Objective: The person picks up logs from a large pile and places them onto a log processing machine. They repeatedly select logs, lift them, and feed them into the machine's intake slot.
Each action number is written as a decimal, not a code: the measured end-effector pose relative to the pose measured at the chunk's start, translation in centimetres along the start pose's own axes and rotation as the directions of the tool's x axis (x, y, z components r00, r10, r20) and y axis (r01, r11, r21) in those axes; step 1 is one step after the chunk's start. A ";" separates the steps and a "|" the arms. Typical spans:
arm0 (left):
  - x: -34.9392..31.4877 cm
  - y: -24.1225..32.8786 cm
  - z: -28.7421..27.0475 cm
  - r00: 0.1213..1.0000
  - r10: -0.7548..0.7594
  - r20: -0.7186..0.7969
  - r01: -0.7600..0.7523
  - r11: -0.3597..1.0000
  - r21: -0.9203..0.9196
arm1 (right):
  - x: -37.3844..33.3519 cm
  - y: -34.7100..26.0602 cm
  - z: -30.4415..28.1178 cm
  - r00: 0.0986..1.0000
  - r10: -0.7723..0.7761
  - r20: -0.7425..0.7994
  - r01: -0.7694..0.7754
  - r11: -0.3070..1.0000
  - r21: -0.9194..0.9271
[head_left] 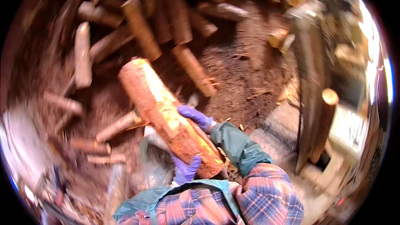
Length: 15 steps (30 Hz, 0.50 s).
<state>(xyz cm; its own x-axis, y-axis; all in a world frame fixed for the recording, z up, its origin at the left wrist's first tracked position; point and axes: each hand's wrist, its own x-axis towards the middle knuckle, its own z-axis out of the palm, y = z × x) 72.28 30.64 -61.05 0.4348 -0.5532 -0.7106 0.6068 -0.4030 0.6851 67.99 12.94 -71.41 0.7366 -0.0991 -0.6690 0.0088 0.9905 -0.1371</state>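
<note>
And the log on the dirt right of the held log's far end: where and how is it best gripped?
Probably round the middle of the lying log, from its right: it is long and narrow, that side faces dirt, its upper end sits close to another log, and splintery bits seem to jut near its lower end.
</note>
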 end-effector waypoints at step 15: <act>-8.5 14.2 37.5 0.185 0.333 0.925 -0.529 0.827 -0.192 | -49.6 -37.8 14.2 0.663 -0.626 0.410 0.499 -0.040 -0.866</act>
<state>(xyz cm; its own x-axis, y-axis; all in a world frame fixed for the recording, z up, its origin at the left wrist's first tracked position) 52.24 2.25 -39.25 -0.3325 -0.9108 0.2448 0.3988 0.0994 0.9116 40.72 -18.27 -22.67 0.7605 -0.6468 -0.0579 -0.2187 -0.1712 -0.9607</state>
